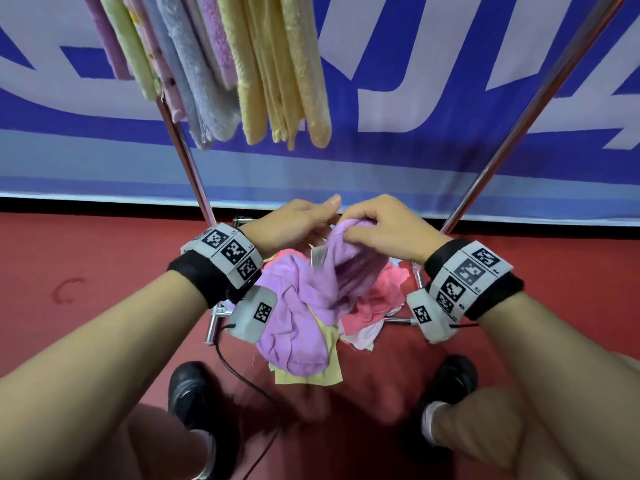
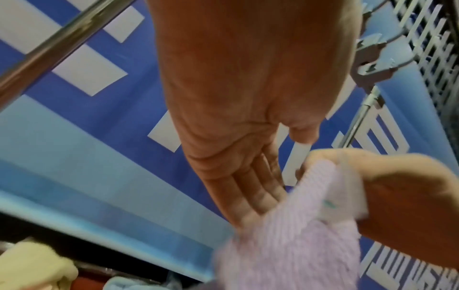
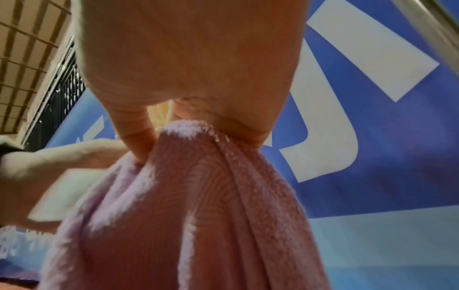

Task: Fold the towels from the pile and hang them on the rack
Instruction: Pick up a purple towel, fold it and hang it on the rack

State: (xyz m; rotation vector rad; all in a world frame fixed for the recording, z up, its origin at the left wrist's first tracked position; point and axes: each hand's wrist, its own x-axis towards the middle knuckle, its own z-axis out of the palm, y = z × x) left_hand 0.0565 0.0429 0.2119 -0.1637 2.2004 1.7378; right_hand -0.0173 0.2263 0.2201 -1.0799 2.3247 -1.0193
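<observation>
A blue banner [image 1: 415, 157] with big white lettering fills the wall behind the rack [image 1: 194, 174], whose two shiny poles slant up and apart from its base on the red floor [image 1: 86, 265]. High on the rack's left side hang the finished towels [image 1: 221, 64]: lilac, pale green, grey-blue and several yellow ones, packed side by side and drooping over the left pole.

At the foot of the rack, between the poles, the pile [image 1: 374, 303] of loose towels lies heaped on the low frame: pink, white and yellow pieces showing. A purple towel [image 1: 304, 306] rises out of that pile, its lower part bunched on top of the heap, its upper end lifted in front of the rack.

The right hand [image 1: 388, 226] is clamped on that upper end, fingers and thumb curled round a gathered fold. The left hand [image 1: 294, 223] is right against it, fingers almost straight and lying along the cloth beside the right hand's grip; whether its thumb pinches the towel, I cannot tell.

A small white label [image 1: 319, 255] dangles from the towel just below the hands.
</observation>
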